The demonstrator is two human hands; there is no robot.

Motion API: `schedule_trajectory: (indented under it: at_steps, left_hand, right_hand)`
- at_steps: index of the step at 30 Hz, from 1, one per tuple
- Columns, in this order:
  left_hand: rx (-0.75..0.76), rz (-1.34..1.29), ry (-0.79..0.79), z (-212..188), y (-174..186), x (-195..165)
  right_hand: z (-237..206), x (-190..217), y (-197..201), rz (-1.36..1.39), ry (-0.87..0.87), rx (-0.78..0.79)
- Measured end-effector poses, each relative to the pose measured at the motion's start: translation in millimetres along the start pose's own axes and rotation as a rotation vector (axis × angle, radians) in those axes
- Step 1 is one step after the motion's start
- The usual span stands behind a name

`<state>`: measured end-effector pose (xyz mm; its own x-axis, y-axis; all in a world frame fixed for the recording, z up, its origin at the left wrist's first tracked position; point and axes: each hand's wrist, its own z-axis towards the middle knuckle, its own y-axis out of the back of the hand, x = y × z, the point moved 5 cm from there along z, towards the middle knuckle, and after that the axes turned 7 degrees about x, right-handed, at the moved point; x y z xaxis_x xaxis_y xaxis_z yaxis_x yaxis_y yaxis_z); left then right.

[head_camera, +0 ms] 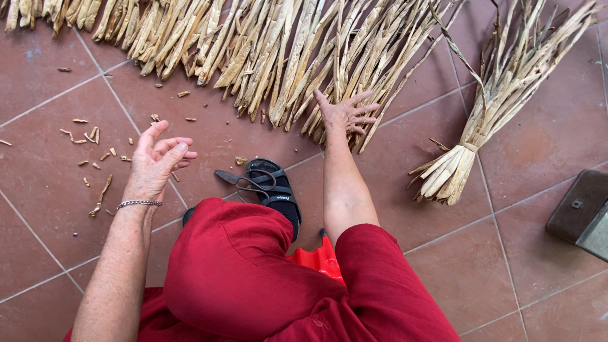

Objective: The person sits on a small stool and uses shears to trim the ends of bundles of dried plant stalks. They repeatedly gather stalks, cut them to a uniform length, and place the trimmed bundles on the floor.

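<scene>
While the right hand (pixel 345 114) is pressing open-fingered on the dried leaf strips (pixel 285 57) spread across the floor (pixel 519 253) and the left hand (pixel 155 161) is hovering empty, half-curled, brittle strips are risking snapping, with scissors (pixel 247 180) lying nearby.

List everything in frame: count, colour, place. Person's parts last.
dried leaf strips: many, tan, spread in a row across the top of the floor
tied bundle: one, tan, bound near its lower end, lying at right
scissors: one pair, dark, resting on the sandal
sandal: one, black, centre, on the foot
leaf scraps: many small bits, tan, scattered at left
dark box-like object: one, brown and grey, right edge, cut off
red plastic item: one, between the knees, mostly hidden
floor tiles: reddish-brown
bracelet: one, silver, left wrist
left hand: empty, fingers curled, above the floor
right hand: fingers spread, on the strips
</scene>
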<state>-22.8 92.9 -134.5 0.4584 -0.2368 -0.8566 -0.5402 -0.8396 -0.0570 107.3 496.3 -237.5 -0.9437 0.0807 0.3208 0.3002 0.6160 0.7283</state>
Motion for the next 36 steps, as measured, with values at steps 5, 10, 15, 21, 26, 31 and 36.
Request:
schedule_trajectory:
  at_steps: [5, 10, 15, 21, 26, 31, 36]
  left_hand:
    - [-0.027, -0.013, 0.028, 5, 5, 4]
    - [-0.028, -0.030, 0.004, 6, 9, -2]
    - [-0.038, -0.029, 0.008, 2, 11, -8]
    - [-0.040, -0.035, 0.014, -2, 12, -6]
    - [-0.024, -0.036, 0.007, -2, 10, -1]
    - [-0.009, -0.020, -0.009, -2, 4, -2]
    - [-0.011, -0.022, -0.004, -1, 2, -2]
  right_hand:
    - [-10, 26, -12, -0.074, -0.024, 0.027]
    - [-14, 35, -13, -0.125, -0.014, -0.027]
    - [0, 18, -10, -0.046, 0.122, -0.108]
    - [11, -28, 25, -0.128, 0.192, -0.273]
    - [5, -42, 44, -0.137, 0.071, -0.201]
    - [7, -35, 47, -0.120, -0.001, -0.165]
    - [17, -35, 42, -0.002, 0.168, -0.249]
